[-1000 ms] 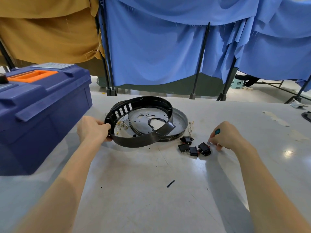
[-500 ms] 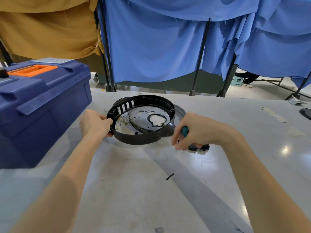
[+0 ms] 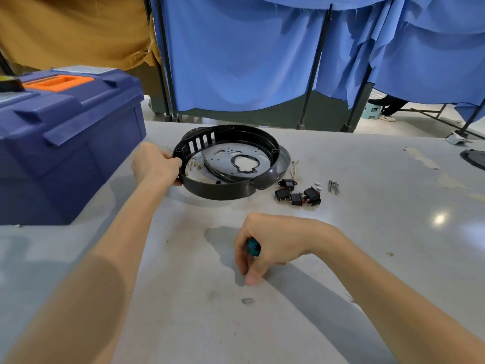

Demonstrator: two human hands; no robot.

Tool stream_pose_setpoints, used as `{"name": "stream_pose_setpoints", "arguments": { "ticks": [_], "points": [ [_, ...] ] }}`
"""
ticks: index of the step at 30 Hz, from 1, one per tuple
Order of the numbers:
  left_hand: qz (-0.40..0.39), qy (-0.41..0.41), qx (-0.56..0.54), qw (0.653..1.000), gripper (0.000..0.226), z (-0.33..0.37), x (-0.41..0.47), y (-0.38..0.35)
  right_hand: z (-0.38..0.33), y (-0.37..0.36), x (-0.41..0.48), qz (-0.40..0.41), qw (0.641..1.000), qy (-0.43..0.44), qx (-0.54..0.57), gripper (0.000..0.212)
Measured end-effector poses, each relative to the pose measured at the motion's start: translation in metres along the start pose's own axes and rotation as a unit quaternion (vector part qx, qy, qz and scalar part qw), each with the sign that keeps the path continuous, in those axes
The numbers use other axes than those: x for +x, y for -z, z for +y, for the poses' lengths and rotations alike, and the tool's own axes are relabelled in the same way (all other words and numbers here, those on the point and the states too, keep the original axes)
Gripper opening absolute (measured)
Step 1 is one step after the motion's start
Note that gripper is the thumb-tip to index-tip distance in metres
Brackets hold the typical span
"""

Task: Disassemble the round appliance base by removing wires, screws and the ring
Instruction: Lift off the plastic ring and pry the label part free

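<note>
While propped up at its left edge, black ring [image 3: 217, 192]: lies tilted across the round metal plate [image 3: 225, 155] mid-table, apparently freed and raised for lifting off.
Left hand [image 3: 154, 164]: clamped on the ring's left wall, likely steadying it.
Right hand [image 3: 273, 243]: curled round a teal-handled screwdriver [image 3: 253, 247], fingertips [image 3: 251, 279] down on the table [image 3: 367, 245]; anything beneath hidden.
Rocker switches [image 3: 298, 197], screws [image 3: 333, 186]: parked just right of the plate, clear of the work.
Blue toolbox [image 3: 65, 153]: far left, lid down.

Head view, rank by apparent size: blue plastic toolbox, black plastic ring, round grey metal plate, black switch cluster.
Largest first:
blue plastic toolbox
black plastic ring
round grey metal plate, close, partly hidden
black switch cluster
</note>
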State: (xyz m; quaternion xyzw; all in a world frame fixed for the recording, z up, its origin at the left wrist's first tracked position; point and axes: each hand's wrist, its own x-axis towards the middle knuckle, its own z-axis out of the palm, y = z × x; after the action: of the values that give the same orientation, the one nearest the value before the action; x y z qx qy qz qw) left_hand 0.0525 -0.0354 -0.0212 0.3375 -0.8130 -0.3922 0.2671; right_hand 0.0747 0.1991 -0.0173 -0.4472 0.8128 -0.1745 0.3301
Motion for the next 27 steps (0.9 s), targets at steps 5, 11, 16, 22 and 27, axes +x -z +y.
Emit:
{"name": "stream_pose_setpoints", "arguments": {
  "ticks": [5, 11, 16, 22, 27],
  "points": [
    [-0.007, -0.011, -0.001, 1.000, 0.016, 0.000, -0.009, 0.000, -0.009, -0.002, -0.008, -0.034, 0.999, -0.011, 0.010, 0.032],
    [-0.013, -0.030, 0.003, 0.999, 0.015, 0.002, -0.013, 0.001, -0.018, -0.016, -0.004, -0.064, 0.996, -0.008, -0.056, 0.023],
    [-0.006, -0.031, 0.012, 0.999, 0.015, 0.001, -0.012, -0.001, -0.016, -0.012, -0.003, -0.069, 0.996, -0.013, -0.061, 0.011],
    [-0.007, -0.035, 0.015, 0.999, 0.013, 0.000, -0.012, -0.003, -0.005, 0.024, -0.018, 0.046, 0.999, 0.006, -0.025, 0.008],
    [0.021, -0.033, 0.013, 0.999, 0.015, -0.001, -0.010, -0.004, 0.040, 0.078, -0.047, 0.292, 0.952, -0.058, 0.073, 0.007]
  ]
}}
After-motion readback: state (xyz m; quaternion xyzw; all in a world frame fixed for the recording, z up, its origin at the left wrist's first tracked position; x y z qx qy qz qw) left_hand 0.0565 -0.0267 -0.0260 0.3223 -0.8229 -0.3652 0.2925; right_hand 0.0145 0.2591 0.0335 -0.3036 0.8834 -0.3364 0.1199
